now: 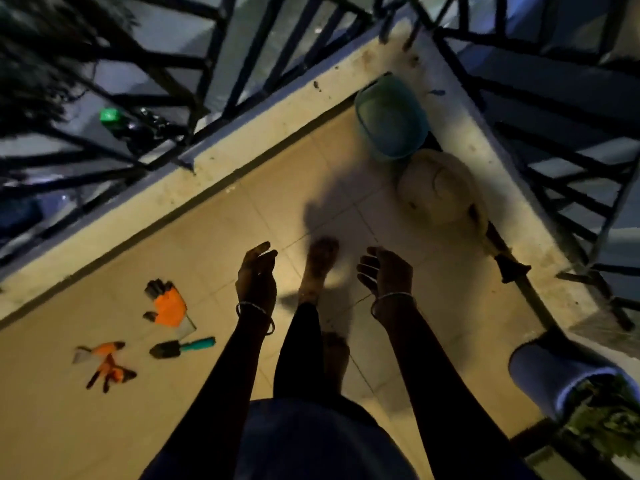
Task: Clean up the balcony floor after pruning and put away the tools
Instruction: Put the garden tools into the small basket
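Both hands hang out in front of the person over the tiled balcony floor. The left hand and the right hand have loosely curled fingers, and each grip is slack and holds nothing. Thin bangles circle both wrists. A bare foot is on the tiles between the hands. The tools lie on the floor to the left, well apart from either hand. An orange glove lies flat with its dark fingertips pointing toward the railing. Just beside its cuff is a small trowel with a dark blade and a teal handle. A second orange glove lies crumpled further left. In the far corner a green basin sits tilted against the low ledge, and a pale straw hat rests just beside it. A long, dark-handled tool, too blurred to name, lies along the right ledge. A pale planter with green leaves stands at the lower right.
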Motion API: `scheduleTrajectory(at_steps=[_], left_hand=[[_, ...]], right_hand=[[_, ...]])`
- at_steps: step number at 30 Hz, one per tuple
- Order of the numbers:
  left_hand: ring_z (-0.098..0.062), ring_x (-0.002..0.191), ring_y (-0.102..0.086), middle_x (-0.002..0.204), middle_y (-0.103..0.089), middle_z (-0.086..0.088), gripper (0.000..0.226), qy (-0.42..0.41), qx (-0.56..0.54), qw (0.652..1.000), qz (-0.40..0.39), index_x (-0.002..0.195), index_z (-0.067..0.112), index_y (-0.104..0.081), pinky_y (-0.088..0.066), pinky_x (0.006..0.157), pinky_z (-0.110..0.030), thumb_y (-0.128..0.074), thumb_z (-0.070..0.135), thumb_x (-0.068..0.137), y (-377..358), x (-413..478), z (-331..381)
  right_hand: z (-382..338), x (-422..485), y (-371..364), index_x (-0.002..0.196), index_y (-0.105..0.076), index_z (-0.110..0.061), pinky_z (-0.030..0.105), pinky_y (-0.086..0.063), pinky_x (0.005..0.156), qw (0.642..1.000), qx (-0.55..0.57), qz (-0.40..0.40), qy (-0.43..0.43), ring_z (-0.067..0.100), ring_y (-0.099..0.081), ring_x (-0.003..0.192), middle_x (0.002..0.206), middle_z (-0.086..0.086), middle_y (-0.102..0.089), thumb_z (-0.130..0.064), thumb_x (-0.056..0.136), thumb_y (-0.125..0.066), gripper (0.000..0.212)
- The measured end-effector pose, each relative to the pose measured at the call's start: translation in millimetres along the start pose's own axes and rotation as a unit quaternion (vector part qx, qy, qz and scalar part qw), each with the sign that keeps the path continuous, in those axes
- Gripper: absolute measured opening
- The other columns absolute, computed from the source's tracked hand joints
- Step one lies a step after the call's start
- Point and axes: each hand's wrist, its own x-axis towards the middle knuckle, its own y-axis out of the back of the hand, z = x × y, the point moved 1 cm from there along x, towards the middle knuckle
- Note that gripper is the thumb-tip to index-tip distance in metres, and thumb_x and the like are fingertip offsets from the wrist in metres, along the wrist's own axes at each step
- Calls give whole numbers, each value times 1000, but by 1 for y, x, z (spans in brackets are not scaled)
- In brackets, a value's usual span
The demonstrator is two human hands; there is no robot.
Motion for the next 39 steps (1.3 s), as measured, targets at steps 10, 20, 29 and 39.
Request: scheduleTrajectory(at_steps=[10,20,29,39], left_hand=[[-14,111,-63,109,-72,-4,23,177,-234,944,154,109,21,-67,-43,105,-44,-52,13,94,124,-123,-88],[-23,97,-68,101,-71,-14,22,273,-349,854,272,108,14,-65,-52,80,-36,-50,5,94,214,-192,-236],[-26,93,-67,97,-71,-13,22,330,-402,805,286,110,10,-66,-51,71,-33,-49,8,96,252,-213,-370],[-12,81,-71,101,-70,-11,16,351,-427,779,295,103,17,-69,-54,58,-18,-55,14,96,239,-206,-439]], right_hand=[[96,-80,-39,91,-68,-12,35,-55,70,970,-218,-87,66,21,-65,73,81,7,-69,-21,101,-49,23],[283,-113,-110,74,-69,-15,31,-50,57,834,-497,-209,118,21,-60,60,59,1,-63,-17,92,-60,20],[433,-25,-144,70,-64,-23,54,-58,78,650,-696,-236,194,35,-70,81,80,11,-72,-45,76,-52,26],[530,7,-228,134,-52,-1,38,-37,105,446,-850,-181,213,35,-47,130,141,20,-50,-18,103,-38,38]])
